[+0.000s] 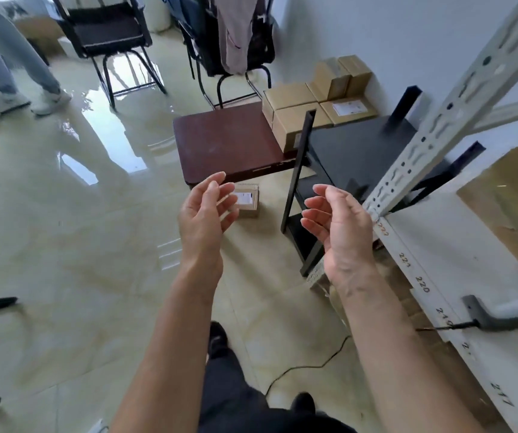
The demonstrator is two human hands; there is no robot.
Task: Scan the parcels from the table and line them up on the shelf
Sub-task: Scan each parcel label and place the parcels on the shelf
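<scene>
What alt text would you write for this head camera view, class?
Two empty hands, left hand and right hand, reach out, fingers relaxed, above a small parcel on the floor. Beyond, stacked parcels sit by a brown table.

Table: centre, left of the low rack.
Parcels: on the table's far right corner — against the wall.
Lone parcel: on the floor, before the table.
Shelf: right — scanner on it.

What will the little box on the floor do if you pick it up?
The small parcel looks like cardboard, so it is probably stiff and fairly light. Flat sides mean it shouldn't roll. It looks small enough for one hand.
</scene>
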